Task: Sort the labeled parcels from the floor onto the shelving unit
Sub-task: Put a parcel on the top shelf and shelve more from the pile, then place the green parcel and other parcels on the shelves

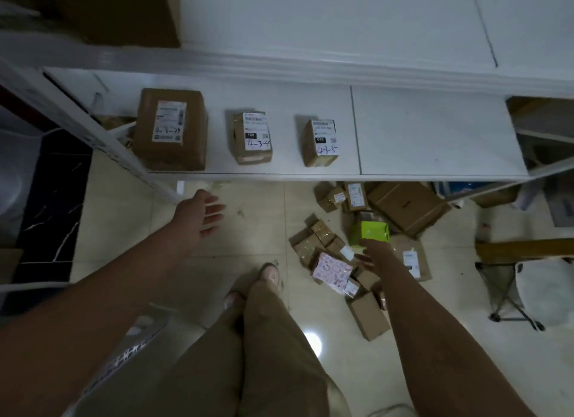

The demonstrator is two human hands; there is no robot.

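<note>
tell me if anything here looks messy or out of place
Yes: the floor parcels lie in a jumbled heap, tilted and overlapping, with a green box among the brown ones by the right hand. Small scraps litter the tiles. The three boxes on the shelf stand in a tidy row.

parcel depot, coded parcels (257, 137), white shelving (435, 137)

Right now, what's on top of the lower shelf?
On the lower shelf: a large parcel, a middle parcel and a small parcel, all labeled. The upper shelf hides its rear strip.
</note>
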